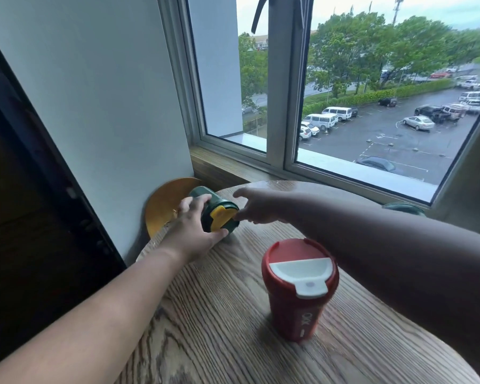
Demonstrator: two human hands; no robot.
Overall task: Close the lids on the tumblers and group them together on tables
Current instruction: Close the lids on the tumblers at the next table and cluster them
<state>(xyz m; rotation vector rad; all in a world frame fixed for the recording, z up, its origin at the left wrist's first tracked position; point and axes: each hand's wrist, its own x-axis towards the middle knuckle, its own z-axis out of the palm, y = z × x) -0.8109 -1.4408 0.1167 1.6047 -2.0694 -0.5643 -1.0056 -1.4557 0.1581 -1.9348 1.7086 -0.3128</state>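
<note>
The green tumbler (214, 210) is held tilted, its lidded top turned toward the camera, at the far left edge of the wooden table (233, 328). The left hand (194, 231) grips it from the left side, fingers curled over the dark body and the thumb pressed at the lower rim of the lid. The yellow lid flap (221, 216) sits on the top face of this tumbler. The right hand (257, 205) reaches in from the right; its fingertips meet the right edge of the yellow flap, while the upper fingers are spread and extended (whether the flap is pinched or merely touched cannot be told).

The red tumbler (298, 289) stands upright on the table, nearer the camera and well apart from the green one, below the right forearm. Its white lid flap (301, 273) lies flat on the red lid.

A round yellow-brown disc (164, 206) sits behind the left hand against the white wall (94, 92). A window (372, 92) overlooks a car park.
</note>
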